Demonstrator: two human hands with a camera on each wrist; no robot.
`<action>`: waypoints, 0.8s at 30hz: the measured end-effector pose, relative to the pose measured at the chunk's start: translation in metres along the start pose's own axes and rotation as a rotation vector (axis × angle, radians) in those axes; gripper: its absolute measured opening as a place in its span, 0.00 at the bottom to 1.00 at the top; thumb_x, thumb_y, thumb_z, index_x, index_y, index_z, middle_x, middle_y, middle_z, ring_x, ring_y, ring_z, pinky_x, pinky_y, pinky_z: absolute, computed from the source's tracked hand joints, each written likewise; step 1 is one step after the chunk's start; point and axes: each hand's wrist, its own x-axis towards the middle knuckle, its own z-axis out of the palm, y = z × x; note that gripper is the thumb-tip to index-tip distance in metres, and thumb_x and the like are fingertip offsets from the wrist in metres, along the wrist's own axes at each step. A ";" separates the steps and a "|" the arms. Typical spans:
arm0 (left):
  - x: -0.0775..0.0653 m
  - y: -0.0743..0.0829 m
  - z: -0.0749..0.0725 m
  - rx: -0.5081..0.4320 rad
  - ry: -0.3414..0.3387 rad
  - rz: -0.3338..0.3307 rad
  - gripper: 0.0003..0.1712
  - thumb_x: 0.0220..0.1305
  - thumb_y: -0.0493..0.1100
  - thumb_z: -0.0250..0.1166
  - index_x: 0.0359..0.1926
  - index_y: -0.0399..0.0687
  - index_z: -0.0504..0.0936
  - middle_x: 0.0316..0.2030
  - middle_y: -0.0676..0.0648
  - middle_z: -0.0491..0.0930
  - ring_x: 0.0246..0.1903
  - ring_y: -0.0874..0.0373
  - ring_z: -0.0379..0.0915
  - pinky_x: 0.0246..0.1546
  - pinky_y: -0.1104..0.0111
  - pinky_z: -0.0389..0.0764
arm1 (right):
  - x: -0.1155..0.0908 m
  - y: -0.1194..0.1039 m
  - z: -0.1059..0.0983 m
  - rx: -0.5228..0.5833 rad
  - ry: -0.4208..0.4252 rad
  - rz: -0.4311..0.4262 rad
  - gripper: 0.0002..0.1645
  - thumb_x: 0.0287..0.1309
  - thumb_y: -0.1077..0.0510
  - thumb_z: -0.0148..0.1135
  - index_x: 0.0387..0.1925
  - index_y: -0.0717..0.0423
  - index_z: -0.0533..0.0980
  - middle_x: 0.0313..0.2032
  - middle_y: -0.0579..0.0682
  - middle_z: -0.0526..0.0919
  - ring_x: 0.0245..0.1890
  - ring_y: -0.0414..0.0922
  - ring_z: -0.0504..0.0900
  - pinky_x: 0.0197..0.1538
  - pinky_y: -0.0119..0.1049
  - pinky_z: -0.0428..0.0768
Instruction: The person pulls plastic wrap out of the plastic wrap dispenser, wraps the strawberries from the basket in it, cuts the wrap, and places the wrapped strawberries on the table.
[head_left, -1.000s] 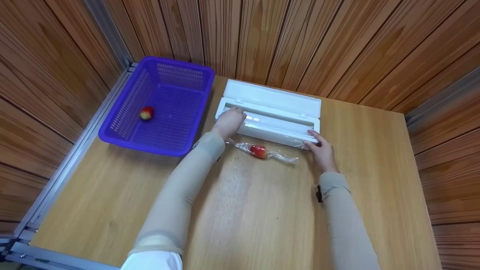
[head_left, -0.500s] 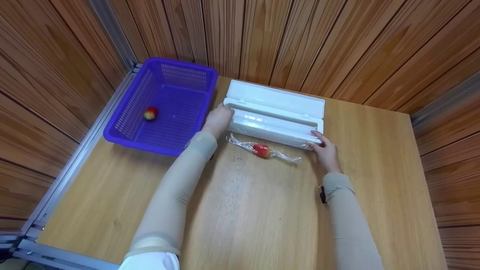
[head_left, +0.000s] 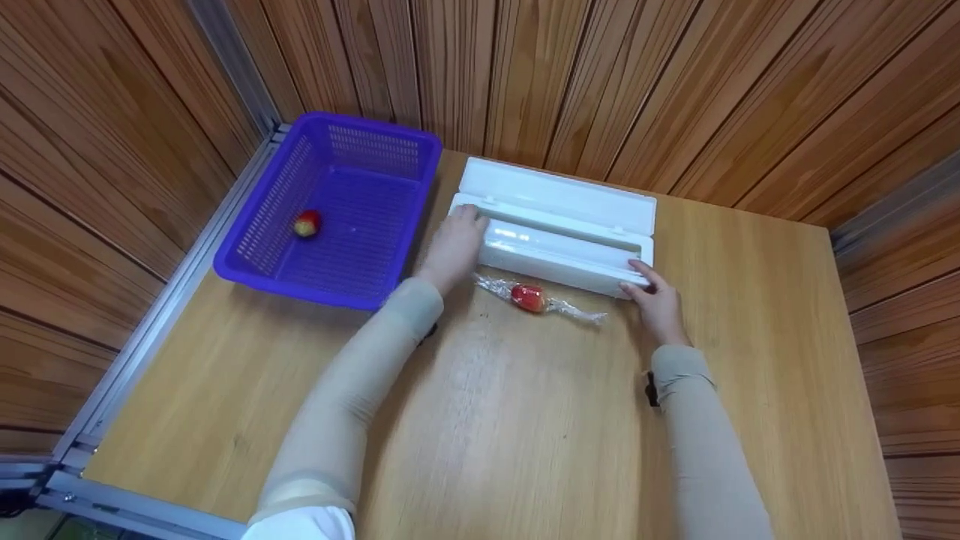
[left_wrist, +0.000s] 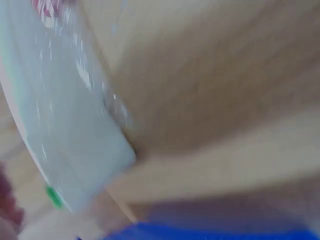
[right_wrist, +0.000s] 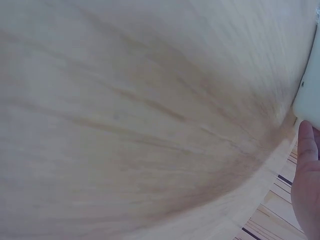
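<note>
A white cling film dispenser box (head_left: 559, 266) stands on the table with its lid (head_left: 559, 196) raised at the back. Inside shows a pale film roll (head_left: 555, 244). My left hand (head_left: 454, 246) is over the box's left end, fingertips near the roll; the left wrist view is blurred and shows little of it. My right hand (head_left: 658, 306) grips the right end, thumb at the front and a finger on top. In front of the box lies a small red fruit (head_left: 528, 298) wrapped in clear film, with a twisted tail (head_left: 576, 311) at its right.
A purple plastic basket (head_left: 300, 283) stands to the left of the box, holding a red-and-yellow fruit (head_left: 307, 223). Wood-panelled walls (head_left: 570, 82) border the table (head_left: 510, 420) behind and at the sides. A metal frame (head_left: 161, 304) runs along the left edge.
My left hand went left to the box's end, then came back right over it. The right hand keeps its grip. The whole view has shifted slightly; the wrapped fruit stays in front.
</note>
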 end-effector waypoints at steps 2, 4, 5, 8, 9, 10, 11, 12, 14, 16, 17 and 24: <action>-0.004 0.017 0.003 -0.061 -0.006 0.115 0.20 0.49 0.27 0.50 0.45 0.42 0.73 0.47 0.43 0.71 0.49 0.50 0.66 0.54 0.62 0.69 | -0.001 0.000 -0.002 0.006 -0.001 0.003 0.32 0.44 0.46 0.61 0.55 0.36 0.67 0.63 0.43 0.61 0.66 0.41 0.54 0.66 0.39 0.57; -0.009 0.034 0.009 -0.151 -0.069 0.187 0.18 0.54 0.30 0.49 0.46 0.44 0.73 0.48 0.45 0.72 0.50 0.53 0.67 0.55 0.64 0.68 | -0.002 0.000 -0.004 0.013 -0.003 -0.002 0.32 0.44 0.46 0.61 0.56 0.36 0.67 0.64 0.43 0.59 0.67 0.42 0.52 0.67 0.39 0.54; -0.011 0.042 0.013 -0.185 -0.108 0.205 0.18 0.56 0.32 0.48 0.48 0.45 0.72 0.49 0.46 0.72 0.51 0.53 0.66 0.56 0.64 0.67 | -0.002 0.000 -0.004 0.019 -0.004 -0.003 0.32 0.45 0.46 0.61 0.56 0.37 0.67 0.65 0.43 0.58 0.67 0.42 0.51 0.67 0.39 0.53; -0.019 0.059 0.030 -0.209 -0.193 0.211 0.15 0.61 0.37 0.46 0.48 0.47 0.72 0.49 0.49 0.72 0.51 0.56 0.67 0.55 0.65 0.68 | -0.004 0.000 -0.004 0.009 -0.011 -0.004 0.32 0.44 0.45 0.61 0.56 0.36 0.66 0.64 0.42 0.59 0.67 0.41 0.51 0.67 0.38 0.53; -0.021 0.062 0.038 -0.216 -0.205 0.206 0.14 0.62 0.39 0.46 0.47 0.48 0.73 0.46 0.50 0.72 0.49 0.57 0.67 0.53 0.66 0.69 | -0.005 0.000 -0.003 0.003 -0.012 -0.001 0.32 0.44 0.44 0.61 0.55 0.35 0.67 0.64 0.42 0.59 0.67 0.40 0.52 0.68 0.38 0.52; -0.022 0.065 0.043 -0.207 -0.219 0.200 0.14 0.63 0.41 0.46 0.47 0.49 0.73 0.46 0.50 0.72 0.48 0.57 0.68 0.53 0.66 0.69 | -0.005 0.001 -0.003 -0.002 -0.010 -0.004 0.32 0.43 0.44 0.61 0.55 0.35 0.67 0.64 0.42 0.59 0.66 0.40 0.52 0.67 0.37 0.53; -0.023 0.068 0.048 -0.196 -0.223 0.200 0.14 0.63 0.41 0.46 0.47 0.49 0.73 0.45 0.50 0.72 0.48 0.57 0.68 0.53 0.66 0.69 | -0.006 0.001 -0.002 -0.010 -0.007 -0.007 0.32 0.43 0.44 0.61 0.55 0.35 0.67 0.64 0.42 0.60 0.66 0.39 0.53 0.67 0.37 0.54; -0.023 0.069 0.053 -0.182 -0.229 0.202 0.13 0.63 0.42 0.47 0.46 0.50 0.73 0.44 0.50 0.72 0.46 0.57 0.69 0.52 0.66 0.70 | -0.006 0.002 -0.002 -0.017 -0.004 -0.013 0.33 0.43 0.44 0.61 0.55 0.35 0.67 0.64 0.42 0.60 0.66 0.39 0.53 0.67 0.36 0.54; -0.023 0.072 0.060 -0.168 -0.248 0.194 0.14 0.62 0.42 0.49 0.47 0.51 0.73 0.43 0.51 0.72 0.45 0.57 0.69 0.51 0.66 0.71 | -0.006 0.002 -0.001 -0.034 0.006 -0.023 0.32 0.43 0.44 0.61 0.55 0.35 0.67 0.64 0.43 0.60 0.66 0.40 0.54 0.67 0.36 0.55; -0.022 0.075 0.063 -0.156 -0.264 0.185 0.13 0.60 0.42 0.51 0.47 0.51 0.73 0.43 0.51 0.72 0.45 0.58 0.69 0.51 0.67 0.71 | -0.006 0.003 -0.002 -0.048 0.017 -0.033 0.33 0.43 0.44 0.61 0.55 0.35 0.67 0.63 0.44 0.61 0.65 0.41 0.55 0.66 0.36 0.56; -0.021 0.076 0.064 -0.147 -0.262 0.186 0.12 0.59 0.42 0.52 0.45 0.51 0.73 0.42 0.52 0.73 0.44 0.58 0.69 0.50 0.67 0.71 | -0.006 0.003 -0.002 -0.048 0.012 -0.033 0.32 0.44 0.45 0.61 0.55 0.35 0.67 0.64 0.44 0.61 0.66 0.41 0.55 0.66 0.37 0.56; -0.020 0.088 0.069 -0.079 -0.275 0.133 0.11 0.63 0.44 0.47 0.43 0.51 0.73 0.42 0.51 0.74 0.44 0.57 0.71 0.48 0.67 0.72 | -0.007 0.001 -0.002 -0.026 -0.016 -0.062 0.32 0.48 0.48 0.59 0.58 0.35 0.63 0.66 0.45 0.56 0.66 0.43 0.53 0.66 0.38 0.56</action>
